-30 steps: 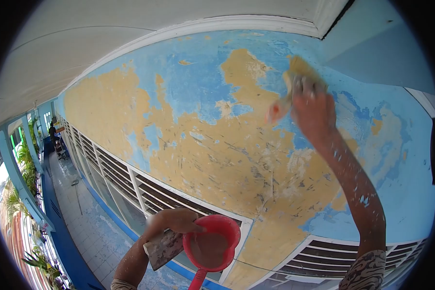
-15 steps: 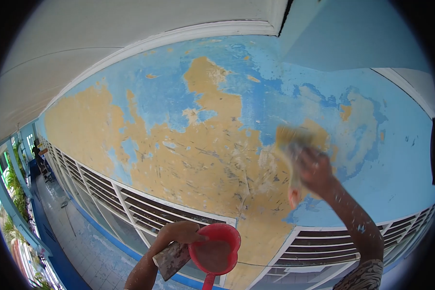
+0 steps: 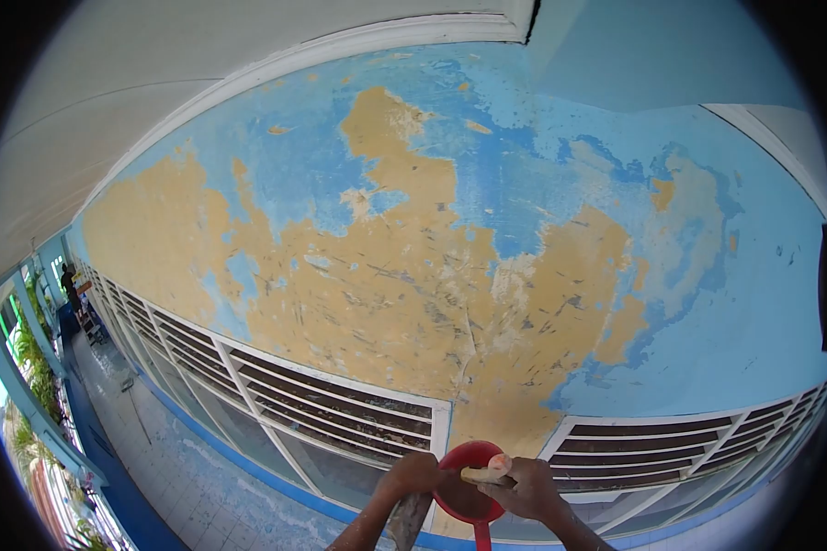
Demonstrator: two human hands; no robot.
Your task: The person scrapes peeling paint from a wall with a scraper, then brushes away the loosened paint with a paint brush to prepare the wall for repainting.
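Note:
At the bottom centre, a red dipper (image 3: 483,532) holds greyish-brown contents, its handle pointing down. My left hand (image 3: 412,477) grips its left rim, and a flat, stained tool (image 3: 406,522) hangs below the same hand. On the other side, my right hand (image 3: 531,489) is closed on a brush (image 3: 498,465), whose pinkish handle end is up over the dipper. The brush's bristles are hidden in the dipper. Ahead stands a wall (image 3: 386,266) with blue paint and large tan patches carrying grey marks.
Louvred windows (image 3: 340,409) with white frames run below the wall on the left, with more louvres (image 3: 643,450) at right. A tiled walkway (image 3: 170,459) extends to the far left, where a dark-clothed person (image 3: 69,285) stands. Plants (image 3: 32,354) line the railing.
My right hand has come down from the wall with the brush and is now at the dipper. My left hand and the dipper have shifted right and slightly down.

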